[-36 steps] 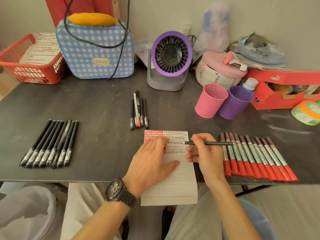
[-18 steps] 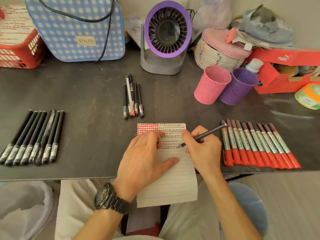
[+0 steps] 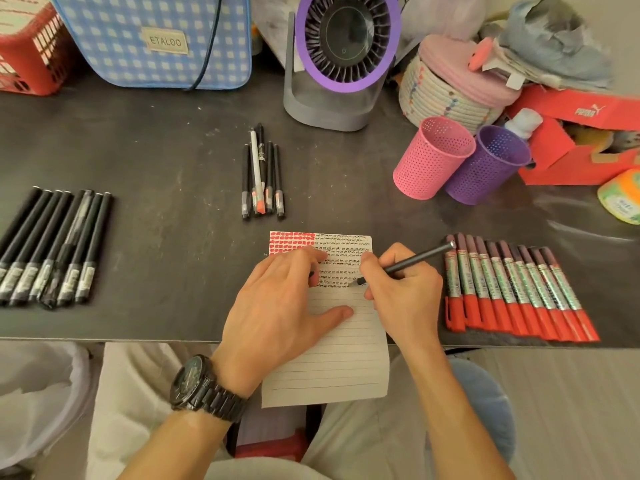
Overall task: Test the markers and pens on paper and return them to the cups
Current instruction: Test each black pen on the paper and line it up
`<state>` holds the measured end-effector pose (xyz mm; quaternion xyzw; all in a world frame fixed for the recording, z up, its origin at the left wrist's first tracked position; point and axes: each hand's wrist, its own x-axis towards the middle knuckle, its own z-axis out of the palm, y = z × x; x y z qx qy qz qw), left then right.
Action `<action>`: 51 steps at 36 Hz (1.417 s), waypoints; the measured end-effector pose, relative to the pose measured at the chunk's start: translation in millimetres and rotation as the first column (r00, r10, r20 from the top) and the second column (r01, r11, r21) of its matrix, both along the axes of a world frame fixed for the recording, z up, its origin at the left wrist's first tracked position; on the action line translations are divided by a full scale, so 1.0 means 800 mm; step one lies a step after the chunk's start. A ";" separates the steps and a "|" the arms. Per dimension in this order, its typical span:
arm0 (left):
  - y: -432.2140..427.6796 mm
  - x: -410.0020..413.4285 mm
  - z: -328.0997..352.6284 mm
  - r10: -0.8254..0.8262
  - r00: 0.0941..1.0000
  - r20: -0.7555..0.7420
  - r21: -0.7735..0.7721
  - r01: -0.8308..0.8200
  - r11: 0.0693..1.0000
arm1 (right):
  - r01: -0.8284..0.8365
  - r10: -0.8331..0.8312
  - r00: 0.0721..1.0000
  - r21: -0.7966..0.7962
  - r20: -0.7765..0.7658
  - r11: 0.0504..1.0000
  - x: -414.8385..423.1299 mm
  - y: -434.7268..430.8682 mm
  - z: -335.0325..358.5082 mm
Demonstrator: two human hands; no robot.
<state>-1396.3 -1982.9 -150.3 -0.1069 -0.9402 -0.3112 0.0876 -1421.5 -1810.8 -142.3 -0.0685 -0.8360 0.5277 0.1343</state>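
Right hand [image 3: 403,292] grips a black pen [image 3: 412,260], tip down on the paper [image 3: 332,362] at the last scribbled row. Left hand [image 3: 280,306] released, flat, fingers straight, pressing the paper, which overhangs the near edge of the table [image 3: 173,150]. Pink cup [image 3: 429,161] and purple cup [image 3: 485,168] stand touching at far right, mouths toward the camera, inner mesh walls showing. Red markers [image 3: 519,292] lie in a row just right of the paper. Black pens [image 3: 52,247] lie in a row at far left; a small pen cluster [image 3: 261,178] lies mid-table. Red basket [image 3: 27,60], far left corner, holds a sheet with red marks. Woven basket [image 3: 446,95] behind the cups wears a pink lid. Red box [image 3: 568,140] sits open; contents unclear.
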 end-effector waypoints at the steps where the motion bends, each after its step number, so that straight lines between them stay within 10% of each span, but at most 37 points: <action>1: 0.000 0.000 0.000 -0.006 1.000 0.004 0.002 0.006 1.000 | 0.000 0.000 1.000 0.000 -0.001 1.000 0.000 0.000 0.000; 51: -0.005 -0.002 0.003 -0.079 0.997 -0.017 0.059 0.080 0.995 | 0.125 -0.144 0.983 -0.163 -0.110 0.979 0.004 0.003 0.007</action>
